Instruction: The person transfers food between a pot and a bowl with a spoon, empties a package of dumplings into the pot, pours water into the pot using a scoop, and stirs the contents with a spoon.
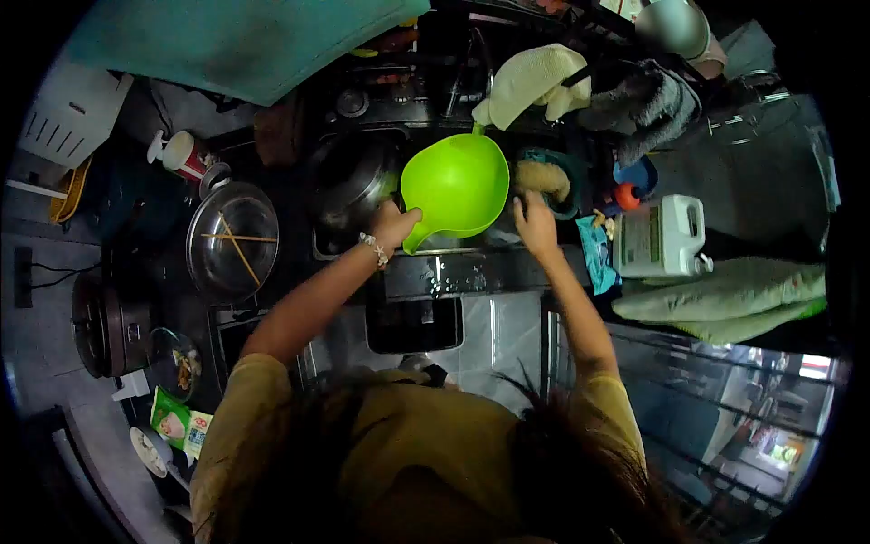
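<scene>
My left hand [394, 225] is closed on the lower-left handle of a bright lime-green plastic bowl [458, 186]. The bowl is held over the dark sink [324, 245], its inside facing me, and I see nothing in it. To the right of the bowl is my right hand [536, 225], thumb and fingers apart, just below a tan, sponge-like pad [544, 179]; whether the fingertips touch the pad I cannot tell. That pad sits in a dark teal container [573, 186]. Left of the bowl, a dark round pan [353, 181] lies in the sink.
A glass-lidded pan [258, 213] with crossed chopsticks stands left, near a rice cooker [113, 326]. On the right are a white jug [657, 238], a blue packet [595, 254] and a folded pale cloth [725, 299]. Cloths hang behind the sink near the faucet [462, 77].
</scene>
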### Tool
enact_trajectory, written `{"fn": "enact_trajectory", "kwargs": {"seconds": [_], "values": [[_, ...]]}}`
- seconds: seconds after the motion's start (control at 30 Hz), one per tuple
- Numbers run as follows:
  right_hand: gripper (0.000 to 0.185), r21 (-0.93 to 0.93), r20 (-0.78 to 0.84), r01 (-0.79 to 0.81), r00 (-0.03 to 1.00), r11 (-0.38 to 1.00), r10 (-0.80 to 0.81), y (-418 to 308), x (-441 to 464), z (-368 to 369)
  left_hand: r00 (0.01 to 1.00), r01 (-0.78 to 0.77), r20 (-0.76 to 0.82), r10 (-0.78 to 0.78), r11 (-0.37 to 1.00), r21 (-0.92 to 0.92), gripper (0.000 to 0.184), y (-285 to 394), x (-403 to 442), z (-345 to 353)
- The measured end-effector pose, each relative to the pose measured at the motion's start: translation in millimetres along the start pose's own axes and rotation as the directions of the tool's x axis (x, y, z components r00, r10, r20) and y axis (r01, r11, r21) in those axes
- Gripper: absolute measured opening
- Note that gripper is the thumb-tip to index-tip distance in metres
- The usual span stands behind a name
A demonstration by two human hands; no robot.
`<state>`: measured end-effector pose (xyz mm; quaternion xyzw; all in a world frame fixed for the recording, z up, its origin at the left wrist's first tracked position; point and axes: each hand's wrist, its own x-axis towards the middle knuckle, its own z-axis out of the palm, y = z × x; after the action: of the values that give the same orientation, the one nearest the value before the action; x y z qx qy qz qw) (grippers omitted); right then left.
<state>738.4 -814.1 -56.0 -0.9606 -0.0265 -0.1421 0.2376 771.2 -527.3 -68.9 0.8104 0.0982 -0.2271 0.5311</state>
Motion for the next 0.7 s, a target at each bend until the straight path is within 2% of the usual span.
{"fn": "enact_trajectory", "kwargs": {"seconds": [0.03, 0.07, 0.1, 0.13, 0.17, 0.23, 0.27, 0.3, 0.37, 0.4, 0.43, 0.53, 0.6, 0.63, 0.7], "values": [[0.031, -0.149, 0.082, 0.000, 0.997, 0.989, 0.013, 17, 22, 6, 1.000, 0.004, -0.012, -0.004, 1.000, -0.001, 0.041, 5, 7, 3], [0.046, -0.213, 0.193, 0.023, 0.981, 0.977, 0.019, 43, 45, 21, 1.000, 0.005, -0.012, -0.005, 1.000, -0.014, 0.036, 12, 14, 5], [0.046, -0.204, 0.199, 0.035, 0.980, 0.978, 0.006, 58, 69, 28, 1.000, 0.009, -0.013, -0.009, 1.000, -0.028, 0.031, 19, 21, 8], [0.054, -0.386, 0.266, 0.179, 0.961, 0.905, -0.076, 66, 92, 35, 1.000, 0.011, -0.028, -0.011, 0.999, -0.031, 0.031, 29, 22, 8], [0.063, -0.537, 0.347, 0.320, 0.927, 0.781, -0.141, 74, 114, 43, 0.998, 0.025, -0.055, -0.023, 0.999, 0.041, 0.032, 38, 22, 10], [0.074, -0.632, 0.457, 0.387, 0.886, 0.671, -0.080, 84, 159, 60, 0.993, 0.059, -0.113, -0.040, 0.983, 0.175, 0.036, 52, 24, 10], [0.074, -0.647, 0.463, 0.420, 0.880, 0.636, -0.109, 88, 177, 72, 1.000, 0.003, -0.019, 0.001, 0.973, 0.230, 0.043, 29, 48, 11], [0.066, -0.595, 0.579, 0.453, 0.814, 0.664, -0.036, 79, 194, 64, 0.999, 0.015, -0.036, -0.007, 0.974, 0.227, 0.043, 38, 48, 10], [0.064, -0.544, 0.657, 0.463, 0.754, 0.700, 0.011, 73, 221, 68, 0.998, 0.051, -0.060, -0.032, 0.936, 0.349, 0.045, 62, 39, 11], [0.064, -0.540, 0.654, 0.456, 0.757, 0.707, 0.011, 73, 231, 72, 0.999, 0.035, 0.000, -0.038, 0.902, 0.429, 0.044, 62, 44, 11], [0.063, -0.537, 0.645, 0.442, 0.764, 0.719, 0.012, 74, 237, 75, 1.000, -0.028, 0.023, 0.021, 0.919, 0.393, 0.044, 60, 46, 10], [0.060, -0.514, 0.608, 0.389, 0.794, 0.765, 0.006, 80, 248, 83, 0.999, -0.018, 0.036, 0.000, 0.865, 0.501, 0.042, 80, 41, 4], [0.059, -0.478, 0.570, 0.331, 0.821, 0.813, 0.001, 87, 247, 82, 0.997, -0.079, 0.020, 0.079, 0.873, 0.480, 0.042, 84, 43, 4], [0.058, -0.457, 0.549, 0.298, 0.836, 0.838, 0.002, 89, 248, 82, 0.997, -0.071, 0.016, 0.072, 0.879, 0.472, 0.042, 74, 54, 6], [0.057, -0.392, 0.506, 0.222, 0.863, 0.893, 0.008, 88, 245, 78, 0.990, -0.064, 0.133, 0.040, 0.981, 0.181, 0.043, 50, 81, 8]]}}
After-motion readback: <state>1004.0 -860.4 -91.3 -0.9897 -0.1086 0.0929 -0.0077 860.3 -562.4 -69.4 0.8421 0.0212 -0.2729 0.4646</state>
